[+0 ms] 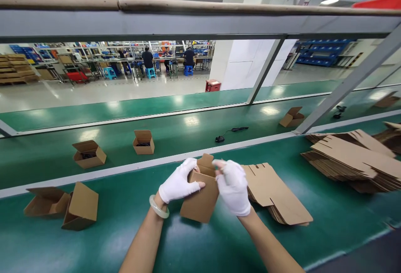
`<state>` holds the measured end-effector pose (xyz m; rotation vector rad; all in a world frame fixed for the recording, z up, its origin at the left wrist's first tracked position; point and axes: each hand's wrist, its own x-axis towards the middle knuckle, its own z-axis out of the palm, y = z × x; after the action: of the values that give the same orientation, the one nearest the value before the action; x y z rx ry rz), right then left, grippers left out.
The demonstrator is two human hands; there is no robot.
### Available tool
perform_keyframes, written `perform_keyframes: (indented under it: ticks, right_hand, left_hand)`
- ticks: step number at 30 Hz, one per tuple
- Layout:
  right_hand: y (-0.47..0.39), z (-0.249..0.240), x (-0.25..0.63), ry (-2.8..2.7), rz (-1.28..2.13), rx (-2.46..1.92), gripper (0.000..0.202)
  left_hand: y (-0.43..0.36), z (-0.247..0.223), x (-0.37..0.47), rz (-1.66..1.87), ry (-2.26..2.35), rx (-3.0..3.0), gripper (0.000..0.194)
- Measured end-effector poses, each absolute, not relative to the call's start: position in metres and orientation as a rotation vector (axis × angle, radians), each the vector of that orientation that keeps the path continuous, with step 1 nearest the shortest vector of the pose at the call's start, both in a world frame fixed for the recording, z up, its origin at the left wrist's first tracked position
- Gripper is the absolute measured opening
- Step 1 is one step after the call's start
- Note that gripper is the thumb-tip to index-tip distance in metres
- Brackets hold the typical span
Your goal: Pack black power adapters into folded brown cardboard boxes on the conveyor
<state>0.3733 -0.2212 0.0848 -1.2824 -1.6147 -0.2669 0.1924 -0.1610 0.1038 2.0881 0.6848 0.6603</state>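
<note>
Part-folded carton [201, 198] over green bench [188, 250], between white-gloved left hand [181, 183] and right hand [233, 186]. Left grips its upper left edge, thumb on near panel. Right blurred, fingers bent by upper right edge; cannot tell whether gripping. 1 stack of flat blanks [278, 193] just beside right hand.

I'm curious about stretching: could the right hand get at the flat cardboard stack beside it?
Probably yes: the right hand is next to the flat cardboard stack, with nothing apparent between them, though it's busy at the cardboard box.
</note>
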Motion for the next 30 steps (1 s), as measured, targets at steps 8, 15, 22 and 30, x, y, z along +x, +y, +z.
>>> perform_keyframes:
  ticks: [8, 15, 22, 30]
  right_hand:
    - [-0.218, 0.098, 0.381, -1.311, 1.232, -1.073, 0.041]
    - [-0.21, 0.096, 0.383, -1.254, 1.534, -0.957, 0.046]
    - [-0.2, 0.128, 0.394, -1.722, 1.527, -1.083, 0.043]
    - [-0.205, 0.132, 0.383, -2.012, 1.148, -1.368, 0.019]
  left_hand:
    - [-0.168, 0.106, 0.197, 0.801, 0.515, 2.092, 0.022]
    - [-0.166, 0.101, 0.198, 0.838, 0.459, 2.036, 0.026]
    - [-0.169, 0.106, 0.195, 0.814, 0.374, 1.988, 0.029]
    - [-0.174, 0.109, 0.201, 0.681, 0.442, 2.107, 0.024]
